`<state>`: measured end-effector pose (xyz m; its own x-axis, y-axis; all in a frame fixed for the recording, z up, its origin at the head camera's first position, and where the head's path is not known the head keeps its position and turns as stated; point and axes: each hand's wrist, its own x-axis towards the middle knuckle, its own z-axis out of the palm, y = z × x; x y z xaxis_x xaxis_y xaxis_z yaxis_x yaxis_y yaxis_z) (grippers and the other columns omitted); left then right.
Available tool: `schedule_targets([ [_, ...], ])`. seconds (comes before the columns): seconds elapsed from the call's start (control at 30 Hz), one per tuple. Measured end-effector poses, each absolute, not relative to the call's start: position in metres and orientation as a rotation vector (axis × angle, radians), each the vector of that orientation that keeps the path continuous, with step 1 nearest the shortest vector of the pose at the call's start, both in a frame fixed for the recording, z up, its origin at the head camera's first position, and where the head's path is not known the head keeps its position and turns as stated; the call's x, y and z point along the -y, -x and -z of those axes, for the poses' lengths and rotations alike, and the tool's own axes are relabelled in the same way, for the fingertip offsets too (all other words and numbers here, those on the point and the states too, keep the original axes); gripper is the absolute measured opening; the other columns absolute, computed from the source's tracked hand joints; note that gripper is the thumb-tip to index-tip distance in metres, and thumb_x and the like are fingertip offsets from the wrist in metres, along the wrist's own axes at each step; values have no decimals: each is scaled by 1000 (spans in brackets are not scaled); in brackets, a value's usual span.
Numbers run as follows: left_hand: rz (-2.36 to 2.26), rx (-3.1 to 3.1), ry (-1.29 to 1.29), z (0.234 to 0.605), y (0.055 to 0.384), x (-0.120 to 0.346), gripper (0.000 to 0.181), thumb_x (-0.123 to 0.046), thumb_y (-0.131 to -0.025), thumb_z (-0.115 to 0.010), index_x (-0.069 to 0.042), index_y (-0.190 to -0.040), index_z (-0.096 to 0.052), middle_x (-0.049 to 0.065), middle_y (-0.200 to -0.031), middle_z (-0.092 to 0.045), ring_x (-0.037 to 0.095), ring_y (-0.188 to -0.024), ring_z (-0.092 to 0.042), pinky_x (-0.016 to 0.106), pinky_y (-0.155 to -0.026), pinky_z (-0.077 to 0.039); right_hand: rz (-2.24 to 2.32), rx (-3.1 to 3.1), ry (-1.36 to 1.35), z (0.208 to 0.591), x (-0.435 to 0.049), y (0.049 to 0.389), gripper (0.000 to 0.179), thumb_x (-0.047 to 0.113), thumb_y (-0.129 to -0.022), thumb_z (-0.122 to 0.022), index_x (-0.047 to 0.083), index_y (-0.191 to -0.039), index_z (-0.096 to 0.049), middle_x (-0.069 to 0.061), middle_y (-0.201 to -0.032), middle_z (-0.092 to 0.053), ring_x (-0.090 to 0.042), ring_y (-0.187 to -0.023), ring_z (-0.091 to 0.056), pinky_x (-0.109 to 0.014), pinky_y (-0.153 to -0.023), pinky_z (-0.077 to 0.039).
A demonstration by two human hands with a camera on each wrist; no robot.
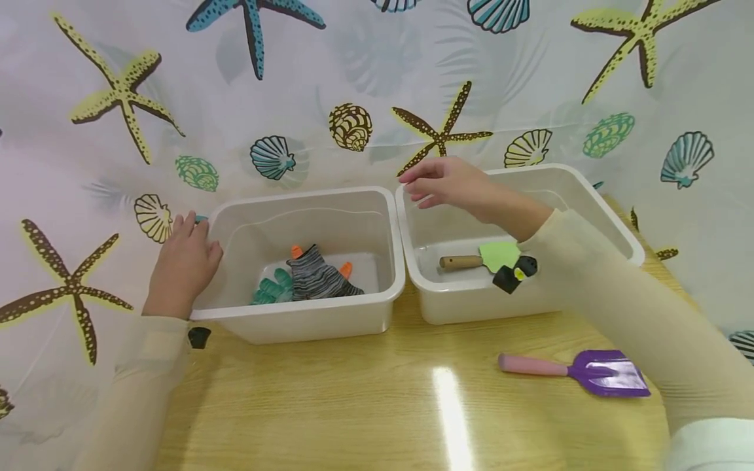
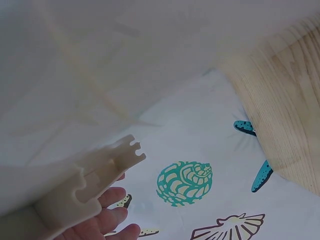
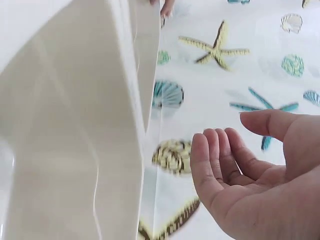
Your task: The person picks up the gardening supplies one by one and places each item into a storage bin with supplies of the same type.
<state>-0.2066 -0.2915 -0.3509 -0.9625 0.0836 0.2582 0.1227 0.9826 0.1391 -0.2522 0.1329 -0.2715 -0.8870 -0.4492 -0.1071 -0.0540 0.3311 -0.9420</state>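
Note:
A white plastic bin [image 1: 294, 314] stands at the left. My left hand [image 1: 185, 265] grips its left rim, and in the left wrist view the fingers [image 2: 112, 220] show curled beneath the ribbed edge. Inside lie a grey striped knit glove [image 1: 318, 276] with orange fingertips and a teal glove [image 1: 275, 288]. Over the back left corner of a second white bin [image 1: 489, 307] hovers my right hand [image 1: 450, 186]. Its fingers are loosely bent with nothing in them. That bin holds a hand trowel [image 1: 462, 262] with a wooden handle and lime-green blade, partly covered by my wrist.
On the wooden table [image 1: 330, 399] at front right lies a purple shovel [image 1: 607, 373] with a pink handle. Both bins stand side by side against a white curtain [image 1: 377, 78] printed with starfish and shells. A bit of teal [image 1: 201, 218] shows behind my left fingers.

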Motion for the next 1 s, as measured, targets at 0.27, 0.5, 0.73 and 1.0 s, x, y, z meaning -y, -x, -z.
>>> schedule_targets([
  [0.27,234,2881,151,352,207,291,48,-17,-90,-40,13,-127,-35,31,-135,-25,44,-127,-15,49,-104,-10,1317,-2586,403,267,-223,245,41,30,-89,-50,4,-122,-48,-10,-111,-54,-18,-92,-57,-26,-80,-48],
  [0.5,229,2873,150,352,207,291,48,-18,-90,-40,13,-127,-35,30,-136,-25,43,-127,-15,50,-104,-10,941,-2908,329,267,-294,241,50,40,-90,-44,8,-128,-43,-14,-118,-50,-26,-93,-54,-32,-73,-49],
  [0.73,220,2879,153,352,207,290,48,-17,-90,-40,13,-127,-35,31,-136,-25,44,-127,-14,50,-104,-10,844,-3052,176,279,-343,244,51,38,-90,-43,2,-127,-43,-22,-116,-47,-36,-99,-46,-47,-72,-45],
  [1.0,224,2897,133,347,203,287,48,-17,-90,-40,13,-127,-34,31,-136,-24,44,-127,-14,51,-104,-10,843,-3109,154,304,-373,246,51,37,-90,-43,-3,-122,-45,-25,-112,-48,-39,-100,-44,-50,-70,-43],
])
